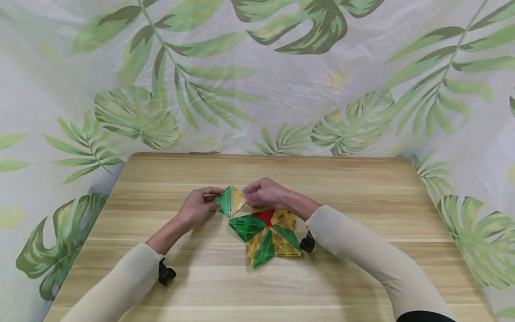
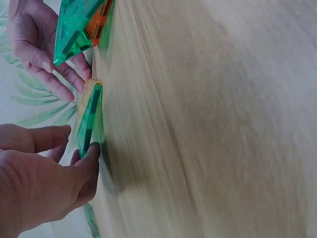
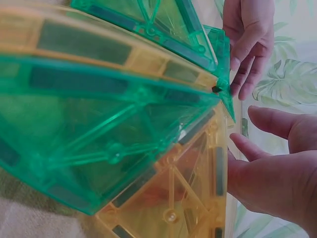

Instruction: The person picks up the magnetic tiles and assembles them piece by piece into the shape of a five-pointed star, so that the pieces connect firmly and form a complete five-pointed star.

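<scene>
A green triangular magnetic tile point(image 1: 223, 201) and a yellow triangular magnetic tile point(image 1: 237, 201) lie edge to edge. My left hand point(image 1: 198, 206) holds the green tile's outer corner between thumb and fingers. In the left wrist view the green tile point(image 2: 89, 121) tilts up over the tabletop. My right hand point(image 1: 265, 193) has its fingertips right at the yellow tile's outer corner, with the fingers fairly straight in the left wrist view. Just below sits a raised star-like build point(image 1: 263, 241) of green, yellow and red magnetic tiles, its points spread around a middle.
The wooden table point(image 1: 193, 286) carries the tiles, and a leaf-print cloth point(image 1: 281, 89) hangs behind and beside it. The build's green tile point(image 3: 114, 144) and yellow tile point(image 3: 173, 198) loom close under the right wrist. A black wrist camera point(image 1: 307, 242) stands beside the build's right points.
</scene>
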Demonstrator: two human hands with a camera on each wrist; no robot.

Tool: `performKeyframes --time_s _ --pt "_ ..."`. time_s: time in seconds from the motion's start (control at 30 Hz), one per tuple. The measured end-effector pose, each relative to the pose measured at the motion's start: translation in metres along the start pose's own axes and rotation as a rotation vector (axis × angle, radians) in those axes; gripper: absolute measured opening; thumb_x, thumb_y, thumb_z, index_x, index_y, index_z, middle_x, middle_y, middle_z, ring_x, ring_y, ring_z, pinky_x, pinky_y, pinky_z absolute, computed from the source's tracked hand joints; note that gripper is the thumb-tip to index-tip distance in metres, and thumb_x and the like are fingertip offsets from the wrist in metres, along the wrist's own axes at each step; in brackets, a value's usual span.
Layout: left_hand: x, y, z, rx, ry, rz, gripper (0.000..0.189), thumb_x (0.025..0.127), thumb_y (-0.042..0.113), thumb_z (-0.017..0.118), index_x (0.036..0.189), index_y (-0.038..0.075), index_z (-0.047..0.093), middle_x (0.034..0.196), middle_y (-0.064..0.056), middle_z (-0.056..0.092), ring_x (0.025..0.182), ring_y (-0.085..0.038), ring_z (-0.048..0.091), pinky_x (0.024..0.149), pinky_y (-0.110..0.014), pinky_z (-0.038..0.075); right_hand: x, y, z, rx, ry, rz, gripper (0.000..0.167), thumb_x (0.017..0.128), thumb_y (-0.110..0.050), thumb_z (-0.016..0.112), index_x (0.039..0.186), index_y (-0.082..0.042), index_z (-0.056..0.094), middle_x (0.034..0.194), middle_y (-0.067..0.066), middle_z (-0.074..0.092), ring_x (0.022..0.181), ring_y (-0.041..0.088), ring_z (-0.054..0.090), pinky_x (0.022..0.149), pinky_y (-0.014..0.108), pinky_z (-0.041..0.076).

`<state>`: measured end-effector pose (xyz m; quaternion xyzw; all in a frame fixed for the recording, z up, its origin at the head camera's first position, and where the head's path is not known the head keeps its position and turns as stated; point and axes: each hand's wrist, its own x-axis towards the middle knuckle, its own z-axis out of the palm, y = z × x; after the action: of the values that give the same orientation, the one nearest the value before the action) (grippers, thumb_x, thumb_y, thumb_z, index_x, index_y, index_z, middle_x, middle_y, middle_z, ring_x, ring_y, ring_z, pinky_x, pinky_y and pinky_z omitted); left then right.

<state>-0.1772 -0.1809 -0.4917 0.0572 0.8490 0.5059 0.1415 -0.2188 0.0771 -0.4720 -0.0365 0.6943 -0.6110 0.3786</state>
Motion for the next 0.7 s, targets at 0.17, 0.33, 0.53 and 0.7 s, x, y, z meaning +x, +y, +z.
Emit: performKeyframes --time_s 0.17,0.33,0.53,0.7 --pt "0.005 -0.001 0.002 -0.096 0.014 -0.035 0.041 0.102 -0.008 0.061 0.142 -0.001 0.063 0.152 -0.025 0.054 0.141 -0.040 0.054 0.109 -0.049 0.052 0.000 0.003 0.001 -0.042 0.010 -0.012 0.047 0.101 0.007 0.062 0.148 0.009 0.054 0.145 0.025 0.060 0.132 0.034 0.062 0.111 0.041 0.052" --pt "0.009 0.000 0.003 -0.218 0.021 -0.073 0.040 0.102 -0.010 0.059 0.141 -0.003 0.063 0.152 -0.025 0.054 0.145 -0.039 0.050 0.111 -0.046 0.050 0.000 0.006 0.002 -0.088 0.027 -0.028 0.044 0.103 0.003 0.062 0.146 0.008 0.056 0.140 0.024 0.064 0.127 0.029 0.065 0.109 0.040 0.053" --pt "0.013 -0.001 0.006 -0.307 0.035 -0.117 0.040 0.102 -0.011 0.059 0.141 -0.004 0.063 0.152 -0.026 0.053 0.143 -0.037 0.052 0.107 -0.035 0.054 -0.001 0.007 0.003 -0.111 0.059 -0.040 0.042 0.103 0.004 0.061 0.144 0.011 0.057 0.136 0.025 0.066 0.121 0.028 0.067 0.107 0.041 0.055" --pt "0.016 -0.002 0.008 -0.342 0.043 -0.152 0.039 0.102 -0.010 0.057 0.140 -0.003 0.064 0.150 -0.024 0.056 0.129 -0.028 0.059 0.095 -0.026 0.058 0.000 0.007 0.004 -0.123 0.081 -0.031 0.041 0.103 0.003 0.062 0.143 0.011 0.059 0.133 0.023 0.067 0.114 0.024 0.069 0.102 0.038 0.057"
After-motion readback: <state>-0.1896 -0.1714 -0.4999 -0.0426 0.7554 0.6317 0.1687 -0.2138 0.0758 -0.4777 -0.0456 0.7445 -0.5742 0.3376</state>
